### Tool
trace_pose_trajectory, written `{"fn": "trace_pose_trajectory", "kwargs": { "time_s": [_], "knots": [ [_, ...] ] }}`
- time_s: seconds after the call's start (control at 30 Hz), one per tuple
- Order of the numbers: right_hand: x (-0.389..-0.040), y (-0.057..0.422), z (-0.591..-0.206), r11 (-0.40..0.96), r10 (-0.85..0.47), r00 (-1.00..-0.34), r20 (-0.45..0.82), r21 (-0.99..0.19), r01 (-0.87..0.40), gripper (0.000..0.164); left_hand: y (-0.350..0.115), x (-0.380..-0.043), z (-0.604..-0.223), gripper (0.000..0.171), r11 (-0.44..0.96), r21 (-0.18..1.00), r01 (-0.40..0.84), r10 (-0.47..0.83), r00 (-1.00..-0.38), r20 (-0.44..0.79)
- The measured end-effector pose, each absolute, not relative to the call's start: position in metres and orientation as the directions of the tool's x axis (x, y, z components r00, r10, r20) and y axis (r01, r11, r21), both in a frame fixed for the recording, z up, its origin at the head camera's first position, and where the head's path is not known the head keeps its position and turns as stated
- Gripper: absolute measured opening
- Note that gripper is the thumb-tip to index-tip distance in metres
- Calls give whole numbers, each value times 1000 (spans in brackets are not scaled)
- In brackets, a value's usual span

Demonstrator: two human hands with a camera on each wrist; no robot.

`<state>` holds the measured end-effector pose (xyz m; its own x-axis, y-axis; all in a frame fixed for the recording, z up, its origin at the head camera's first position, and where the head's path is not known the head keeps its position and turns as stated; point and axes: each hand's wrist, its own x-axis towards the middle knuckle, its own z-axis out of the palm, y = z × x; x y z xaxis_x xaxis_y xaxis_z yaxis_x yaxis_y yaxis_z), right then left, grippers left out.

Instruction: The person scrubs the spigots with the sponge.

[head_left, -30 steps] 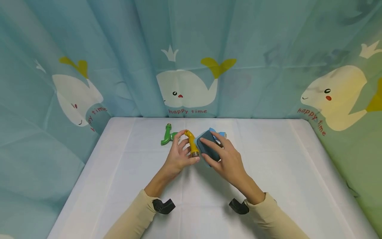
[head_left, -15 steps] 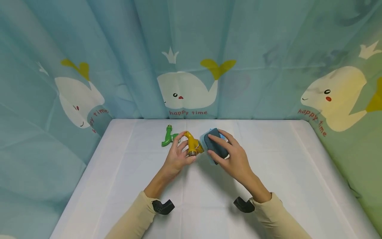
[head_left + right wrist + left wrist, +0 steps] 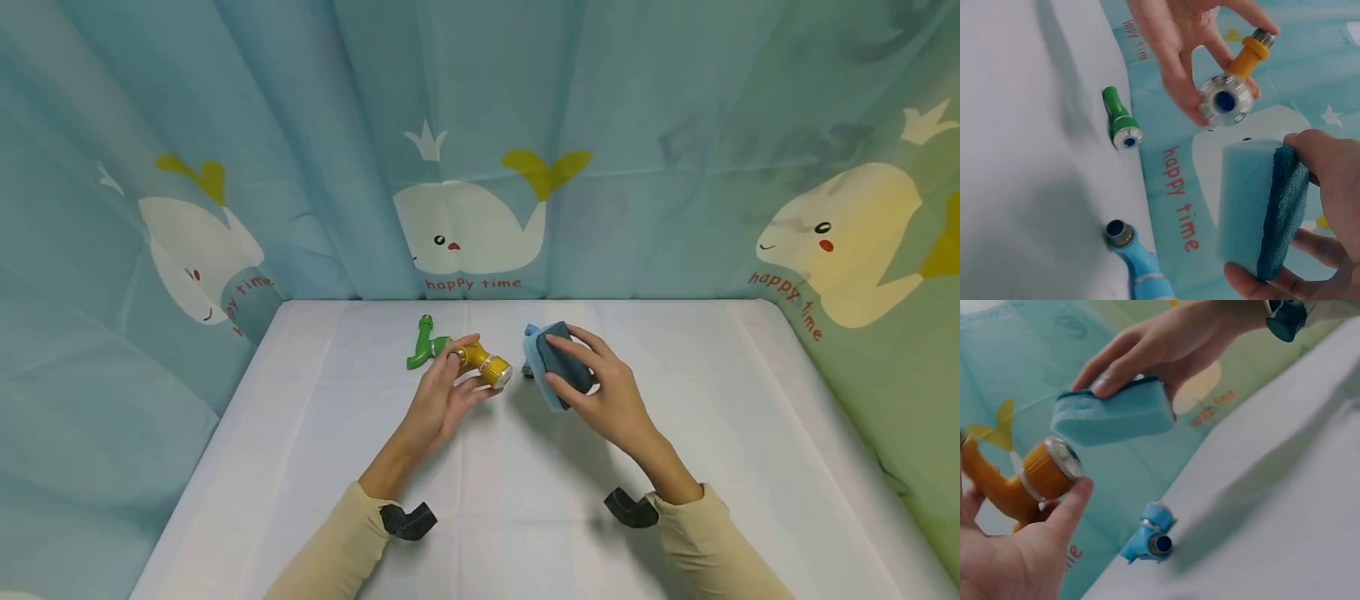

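Note:
My left hand (image 3: 433,410) holds a yellow faucet (image 3: 471,357) above the white table, its ribbed knob facing right. In the left wrist view, the silver end cap of the knob (image 3: 1047,469) shows past my fingertips. My right hand (image 3: 615,398) pinches a light blue sponge (image 3: 1113,415) with a dark blue scouring side, thumb and fingers on opposite edges. A small gap separates the sponge from the yellow faucet. Under the sponge lies a blue faucet (image 3: 1146,539), mostly hidden in the head view. A green faucet (image 3: 423,343) lies just beyond my left hand.
The table (image 3: 675,433) has a white cover. A blue-green curtain (image 3: 637,225) printed with whales hangs along its back and sides. A black wrist camera (image 3: 407,521) sits on each sleeve.
My left hand has turned the yellow faucet, so its knob now faces right toward the head camera. My right hand has moved right with the sponge, away from the faucet.

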<state>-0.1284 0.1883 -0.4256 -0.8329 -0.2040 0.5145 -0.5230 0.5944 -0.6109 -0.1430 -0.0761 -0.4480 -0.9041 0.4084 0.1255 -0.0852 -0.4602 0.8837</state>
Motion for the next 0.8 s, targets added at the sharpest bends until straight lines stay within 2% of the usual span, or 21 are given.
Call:
{"fn": "trace_pose_trajectory", "kwargs": {
  "time_s": [0.1, 0.2, 0.33, 0.4, 0.5, 0.53, 0.63, 0.8],
  "knots": [
    [-127, 191, -430, 590, -211, -843, 495, -623, -514, 52, -76, -143, -449, 64, -433, 898, -77, 382, -918, 105],
    [-126, 193, -431, 585, -215, -846, 488, -629, -512, 52, -75, -144, -451, 48, -353, 935, -37, 317, -945, 82],
    [-125, 195, -432, 577, -219, -847, 485, -635, -513, 52, -72, -146, -453, 29, -189, 979, 78, 235, -964, 123],
    [-124, 195, -433, 576, -221, -849, 480, -638, -511, 52, -71, -147, -453, 25, -59, 987, 151, 195, -968, 160],
    [-122, 194, -433, 564, -215, -850, 481, -649, -510, 53, -70, -147, -453, 23, 74, 980, 186, 142, -974, 174],
    [-121, 193, -432, 553, -208, -850, 485, -658, -511, 53, -70, -146, -452, 25, 87, 980, 177, 138, -977, 165],
    [-118, 185, -427, 489, -205, -833, 513, -684, -541, 56, -68, -144, -449, 27, -23, 994, 108, 187, -976, 110],
    [-117, 172, -418, 446, -312, -794, 522, -657, -608, 55, -67, -140, -446, 30, -138, 990, 23, 293, -954, 63]
  ]
}}
